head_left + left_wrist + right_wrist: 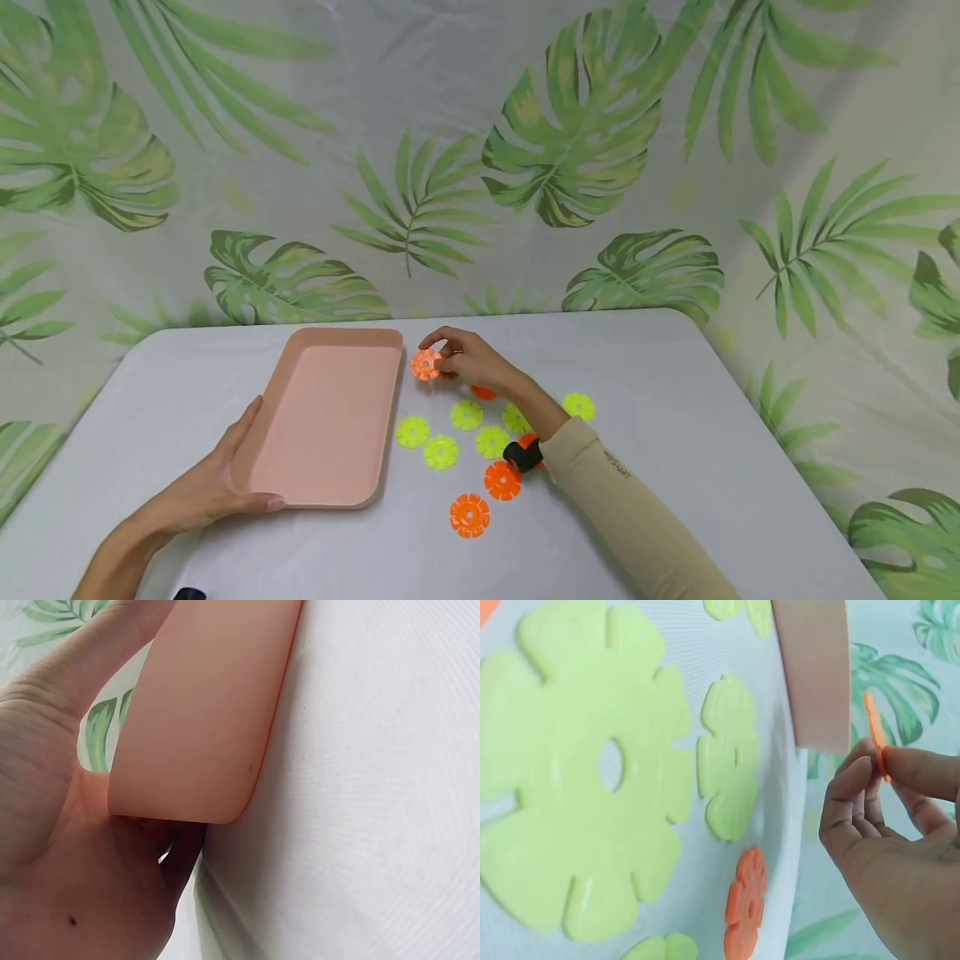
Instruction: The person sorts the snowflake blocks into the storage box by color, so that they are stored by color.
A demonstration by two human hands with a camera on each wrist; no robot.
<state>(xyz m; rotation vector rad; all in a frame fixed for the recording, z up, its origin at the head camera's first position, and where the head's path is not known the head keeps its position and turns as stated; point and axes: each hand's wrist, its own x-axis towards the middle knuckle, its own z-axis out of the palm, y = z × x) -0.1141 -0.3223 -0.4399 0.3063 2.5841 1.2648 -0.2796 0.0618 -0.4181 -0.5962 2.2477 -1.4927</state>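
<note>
My right hand (472,360) pinches an orange flower-shaped plastic disc (424,365) between thumb and fingertips, above the table just right of the pink tray (393,400). The right wrist view shows that disc (874,724) edge-on. My left hand (213,483) grips the tray at its near left corner, thumb along the front side and fingers up the left side. In the left wrist view the tray's wall (202,727) sits against the palm. No disc lies in the tray. Several yellow-green discs (440,452) and orange discs (469,515) lie flat to its right.
A white cloth covers the table (337,558), with a leaf-patterned curtain (450,167) behind it. My right forearm and its black wrist camera (522,456) partly cover some discs. One yellow-green disc (579,406) lies beyond the forearm, to the right.
</note>
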